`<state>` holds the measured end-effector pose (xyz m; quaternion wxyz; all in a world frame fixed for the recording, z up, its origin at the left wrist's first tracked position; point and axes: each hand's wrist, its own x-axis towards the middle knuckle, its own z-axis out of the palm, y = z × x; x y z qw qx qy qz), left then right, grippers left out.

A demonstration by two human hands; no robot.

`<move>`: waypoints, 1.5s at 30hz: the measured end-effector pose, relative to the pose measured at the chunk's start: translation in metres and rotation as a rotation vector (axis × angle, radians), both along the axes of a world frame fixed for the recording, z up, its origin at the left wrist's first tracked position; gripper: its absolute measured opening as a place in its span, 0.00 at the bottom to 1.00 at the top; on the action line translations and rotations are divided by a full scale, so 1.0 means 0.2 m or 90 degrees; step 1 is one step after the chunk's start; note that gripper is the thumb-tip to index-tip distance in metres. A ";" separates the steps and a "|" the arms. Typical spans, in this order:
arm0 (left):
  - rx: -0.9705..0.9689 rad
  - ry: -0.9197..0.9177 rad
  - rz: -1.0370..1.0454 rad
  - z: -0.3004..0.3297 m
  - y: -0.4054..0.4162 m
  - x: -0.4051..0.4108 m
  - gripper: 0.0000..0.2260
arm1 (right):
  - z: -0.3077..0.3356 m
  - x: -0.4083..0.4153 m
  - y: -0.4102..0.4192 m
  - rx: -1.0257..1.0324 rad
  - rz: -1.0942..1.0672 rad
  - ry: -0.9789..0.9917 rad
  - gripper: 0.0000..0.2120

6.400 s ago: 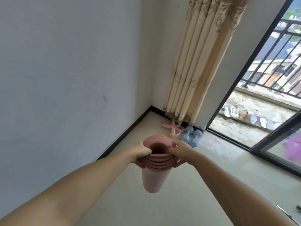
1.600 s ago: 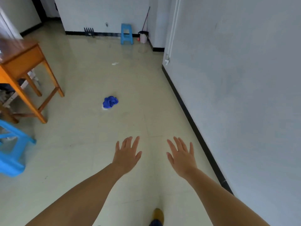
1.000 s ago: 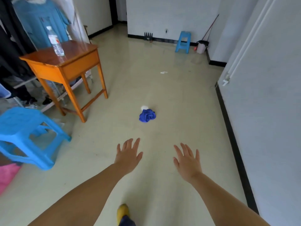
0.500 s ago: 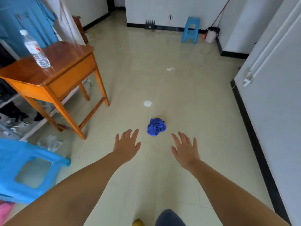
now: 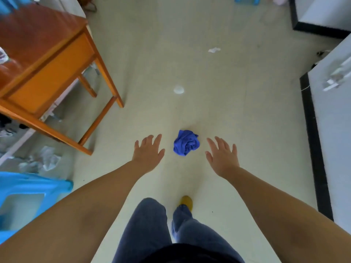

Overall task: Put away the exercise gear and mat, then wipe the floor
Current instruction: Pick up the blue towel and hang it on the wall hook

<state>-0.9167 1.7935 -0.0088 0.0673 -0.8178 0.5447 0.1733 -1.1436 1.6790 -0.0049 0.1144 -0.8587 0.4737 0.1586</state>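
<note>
Pale cream tiled floor (image 5: 218,114) fills the view, bounded on the right by a light grey wall with a black skirting strip (image 5: 313,141). Nearest the camera are the person's legs in dark blue jeans (image 5: 150,226), with one mustard-yellow shoe (image 5: 186,201) set forward on the tiles. Both bare forearms reach out ahead over the floor. The left hand (image 5: 148,153) is spread flat, palm down, fingers apart, holding nothing. The right hand (image 5: 222,156) is likewise spread with fingers fanned and holds nothing. Between the two hands and slightly beyond them lies a crumpled royal-blue cloth (image 5: 186,142) on the floor, near both hands but touched by neither.

At the lower left edge is a bright blue plastic stool (image 5: 28,188), and just beyond it some crumpled clear plastic wrapping (image 5: 47,158) on the tiles. Farther on the left stands an orange wooden bench (image 5: 45,59) with a drawer front and slim legs; a clear plastic bottle (image 5: 2,56) shows only partly at its left edge. Beyond the cloth, near the middle of the floor, is a small round white disc (image 5: 178,90), and farther still a scrap of crumpled white paper (image 5: 214,50). At the far top edge another blue stool (image 5: 246,0) is only partly visible.
</note>
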 end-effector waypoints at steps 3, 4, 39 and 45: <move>0.034 0.047 0.004 -0.11 -0.17 0.06 0.26 | -0.09 0.10 -0.17 0.035 -0.007 0.017 0.26; 0.050 0.061 -0.001 -0.14 -0.23 0.09 0.26 | -0.12 0.14 -0.23 0.047 -0.007 0.023 0.26; 0.095 0.558 0.773 -3.39 -1.67 0.20 0.17 | -3.37 0.99 -1.11 0.343 -0.623 -0.225 0.11; 0.145 0.643 0.731 -2.89 -1.73 0.26 0.10 | -2.87 0.97 -1.24 0.404 -0.710 -0.324 0.05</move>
